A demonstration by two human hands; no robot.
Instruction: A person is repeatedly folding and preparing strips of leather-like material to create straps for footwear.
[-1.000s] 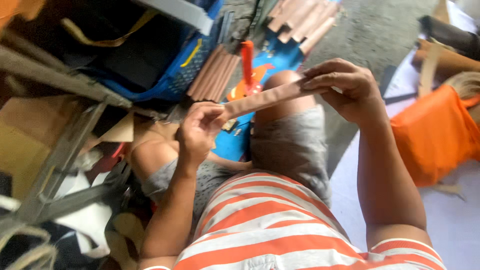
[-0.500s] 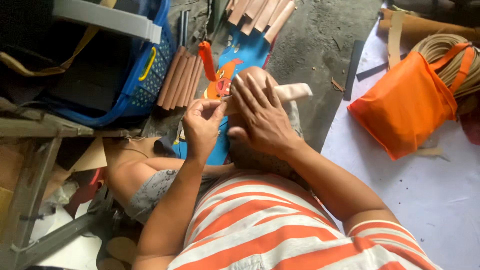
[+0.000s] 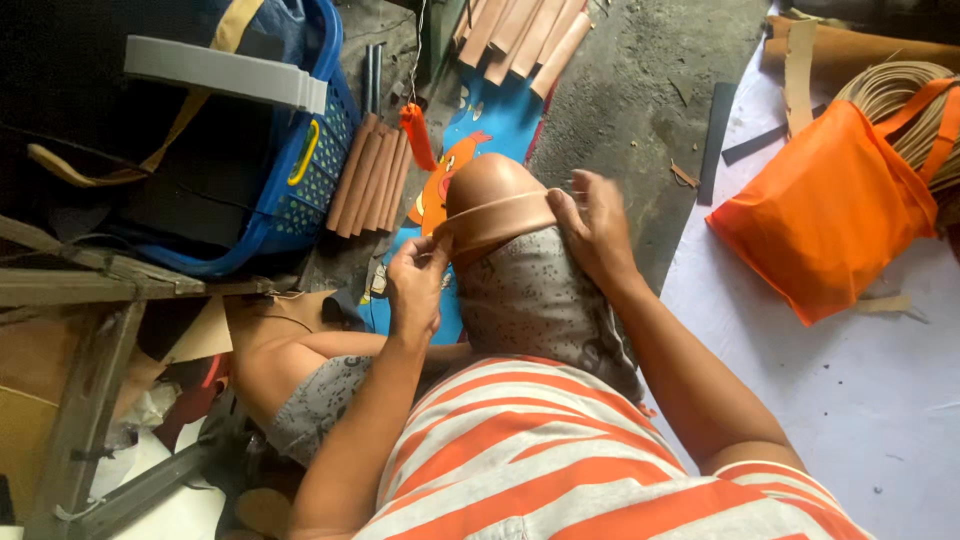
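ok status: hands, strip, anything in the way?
Left hand pinching one end of tan strip. Right hand pressing other end. Strip bent over raised knee. Nothing in the way.

Tan strip (image 3: pixel 500 215), orange bag (image 3: pixel 830 210), blue basket (image 3: pixel 320 170) (orange-and-white striped shirt (image 3: pixel 560 450)).

Both forearms reach forward over the raised knee. The left hand (image 3: pixel 418 285) pinches with fingers curled, while the right hand (image 3: pixel 592 232) presses down, fingers spread.
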